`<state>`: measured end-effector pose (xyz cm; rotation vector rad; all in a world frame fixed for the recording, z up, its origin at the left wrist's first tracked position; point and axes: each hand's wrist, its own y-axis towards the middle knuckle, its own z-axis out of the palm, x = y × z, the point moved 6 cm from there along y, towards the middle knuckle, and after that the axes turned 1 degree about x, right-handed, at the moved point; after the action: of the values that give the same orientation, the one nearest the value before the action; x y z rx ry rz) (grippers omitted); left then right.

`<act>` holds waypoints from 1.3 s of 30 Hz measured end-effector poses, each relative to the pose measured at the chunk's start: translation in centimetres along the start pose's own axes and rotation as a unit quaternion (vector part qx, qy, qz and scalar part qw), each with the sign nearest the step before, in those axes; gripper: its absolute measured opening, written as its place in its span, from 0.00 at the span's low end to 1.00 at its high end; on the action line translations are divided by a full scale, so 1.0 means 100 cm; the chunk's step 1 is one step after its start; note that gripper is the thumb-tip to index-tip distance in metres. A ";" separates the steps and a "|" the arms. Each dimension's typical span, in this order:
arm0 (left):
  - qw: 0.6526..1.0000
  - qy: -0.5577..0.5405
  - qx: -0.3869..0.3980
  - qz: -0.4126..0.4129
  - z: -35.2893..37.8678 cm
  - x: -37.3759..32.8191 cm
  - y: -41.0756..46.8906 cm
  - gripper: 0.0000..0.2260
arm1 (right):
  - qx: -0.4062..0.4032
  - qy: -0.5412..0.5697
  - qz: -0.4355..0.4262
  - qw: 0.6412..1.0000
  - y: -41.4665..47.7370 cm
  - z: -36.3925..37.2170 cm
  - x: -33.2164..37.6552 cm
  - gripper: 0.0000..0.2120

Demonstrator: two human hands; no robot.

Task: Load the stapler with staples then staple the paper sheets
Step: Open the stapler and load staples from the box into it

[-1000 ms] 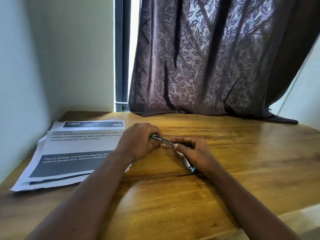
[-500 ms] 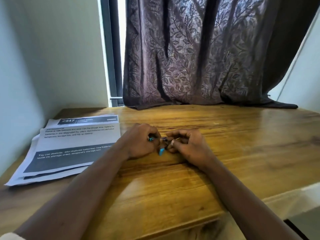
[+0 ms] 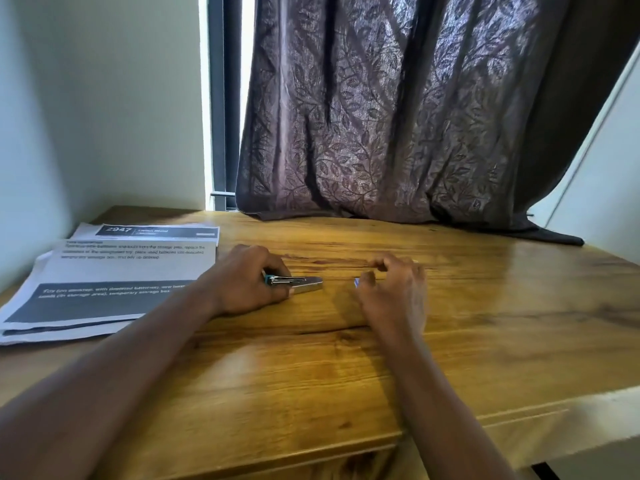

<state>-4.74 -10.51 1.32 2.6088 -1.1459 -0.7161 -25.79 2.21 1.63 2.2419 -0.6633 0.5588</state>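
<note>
A small metal stapler (image 3: 298,283) with a teal end lies on the wooden table (image 3: 346,358), its silver tip pointing right. My left hand (image 3: 246,284) is closed around its teal end. My right hand (image 3: 393,289) hovers a short way to the right of the stapler's tip, fingers curled, with a small blue-and-white piece (image 3: 356,282) showing at the thumb; whether it is held I cannot tell. A loose pile of printed paper sheets (image 3: 114,271) lies at the left, beside my left forearm.
A dark patterned curtain (image 3: 398,109) hangs at the back and drapes onto the table's far edge. Walls close in at the left and the far right. The table's front edge (image 3: 519,417) runs across the lower right.
My hands have parted: the right one moved off to the right of the stapler. The stapler now lies flat on the table under my left hand, its silver tip exposed.
</note>
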 end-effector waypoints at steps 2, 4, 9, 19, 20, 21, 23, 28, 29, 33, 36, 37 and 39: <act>1.000 -0.003 -0.001 0.006 0.000 -0.001 0.000 0.13 | 0.095 -0.090 0.019 0.991 -0.003 0.013 -0.005 0.22; 1.000 0.002 0.002 0.006 0.000 -0.001 0.000 0.14 | 0.140 -0.124 0.025 0.982 -0.006 0.021 -0.006 0.26; 0.996 0.083 0.010 -0.009 -0.001 0.000 0.000 0.28 | 0.124 -0.002 -0.009 0.992 -0.004 0.023 -0.002 0.24; 0.987 0.004 -0.156 0.040 -0.027 -0.032 -0.001 0.26 | 0.123 0.321 -0.149 0.927 0.000 0.022 0.051 0.23; 0.984 -0.040 -0.168 0.039 -0.028 -0.031 -0.003 0.20 | 0.138 0.334 -0.161 0.918 0.001 0.027 0.063 0.23; 0.981 -0.063 -0.179 0.035 -0.027 -0.031 -0.003 0.15 | 0.149 0.339 -0.169 0.914 0.002 0.031 0.073 0.22; 0.975 -0.089 -0.202 0.010 -0.028 -0.023 -0.001 0.09 | 0.165 0.339 -0.175 0.909 0.007 0.040 0.089 0.20; 0.954 -0.156 -0.250 -0.055 -0.035 0.002 0.002 0.09 | 0.284 0.501 -0.103 0.811 0.014 0.064 0.104 0.14; 0.951 -0.164 -0.253 -0.064 -0.033 0.006 0.002 0.08 | 0.309 0.535 -0.075 0.783 0.015 0.068 0.101 0.13; 0.949 -0.188 -0.242 -0.080 -0.027 0.017 0.004 0.07 | 0.384 0.593 0.009 0.708 0.019 0.079 0.088 0.20; 0.947 -0.197 -0.242 -0.077 -0.027 0.018 0.005 0.08 | 0.386 0.612 0.035 0.689 0.021 0.078 0.084 0.17; 0.944 -0.206 -0.244 -0.077 -0.026 0.018 0.006 0.08 | 0.383 0.622 0.046 0.682 0.020 0.078 0.083 0.17; 0.940 -0.230 -0.241 -0.077 -0.024 0.018 0.007 0.08 | 0.382 0.639 0.064 0.664 0.019 0.078 0.083 0.17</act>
<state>-2.92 -12.34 3.05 2.1789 -0.7318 -1.4876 -19.04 -7.17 2.27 1.6988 0.2632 2.4911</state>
